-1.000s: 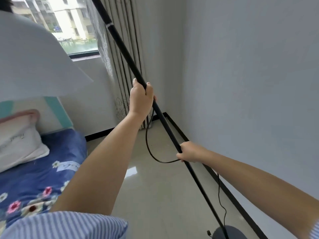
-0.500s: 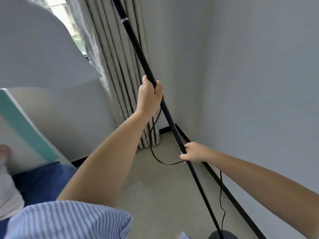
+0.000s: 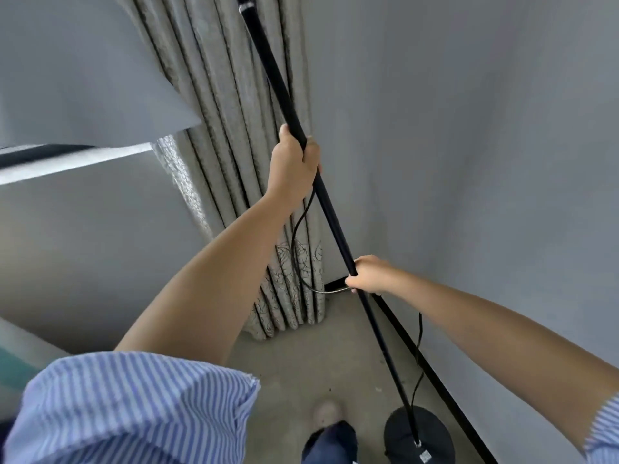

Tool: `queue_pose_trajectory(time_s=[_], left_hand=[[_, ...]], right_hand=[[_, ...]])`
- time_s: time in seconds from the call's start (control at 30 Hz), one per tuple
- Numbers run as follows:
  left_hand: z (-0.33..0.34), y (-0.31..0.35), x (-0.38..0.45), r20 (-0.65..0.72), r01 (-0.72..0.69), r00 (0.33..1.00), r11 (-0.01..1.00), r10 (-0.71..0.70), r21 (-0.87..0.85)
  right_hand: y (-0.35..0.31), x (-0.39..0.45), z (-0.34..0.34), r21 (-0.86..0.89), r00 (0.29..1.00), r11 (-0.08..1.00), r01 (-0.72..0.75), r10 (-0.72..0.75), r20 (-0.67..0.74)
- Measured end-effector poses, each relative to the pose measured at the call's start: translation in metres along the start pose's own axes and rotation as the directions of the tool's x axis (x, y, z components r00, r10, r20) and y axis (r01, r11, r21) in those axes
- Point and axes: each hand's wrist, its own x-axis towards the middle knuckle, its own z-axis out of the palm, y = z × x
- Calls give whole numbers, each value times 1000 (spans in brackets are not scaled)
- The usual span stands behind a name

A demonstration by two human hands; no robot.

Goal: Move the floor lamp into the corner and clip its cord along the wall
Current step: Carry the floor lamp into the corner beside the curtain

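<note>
A: Hands?
B: Left hand (image 3: 294,165) clenched round the floor lamp pole (image 3: 335,226), upper middle of frame. Right hand (image 3: 366,274) grasps the same pole lower down, right of centre, and pinches the black cord (image 3: 301,242) too (cord loops between the two hands).
A: Lamp position?
B: Pole tilted, running from top centre down to the round black base (image 3: 418,437) at bottom right. Can't tell if the base sits flat on the floor (image 3: 301,360).
A: Near what?
B: Base just beside the black skirting (image 3: 435,373) of the grey wall (image 3: 485,162) on the right. Beige curtain (image 3: 241,182) hangs in the corner, behind the pole.
A: Shade?
B: Grey lampshade (image 3: 83,78) fills the upper left.
A: Anything else?
B: Striped sleeve (image 3: 134,410) lower left, shoe (image 3: 326,411) bottom centre. Cord also trails down by the skirting.
</note>
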Motion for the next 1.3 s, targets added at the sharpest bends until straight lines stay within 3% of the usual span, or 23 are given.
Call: queue_pose_trajectory(time_s=[0.23,0.47,0.77,1.0,1.3], left_hand=[[10,-49,127,6,-36,999,999,35,38],[39,-82,204,-23,-9,1000,995,11,100],[70,-100,244,-69,81,995,978,-69,191],[91,-104,256,-88,157,986,952,-138,263],[119,-90,263,-94,134,990,934,-109,330]], right_hand=[[-22,137,-55,-5,1000,1000,-20,20,-15],[-10,229,-89,32,1000,999,19,-19,-7],[11,303,-113,45,989,991,130,-133,70],[25,332,-121,34,988,990,134,-136,78],[41,350,-133,102,983,978,181,-184,23]])
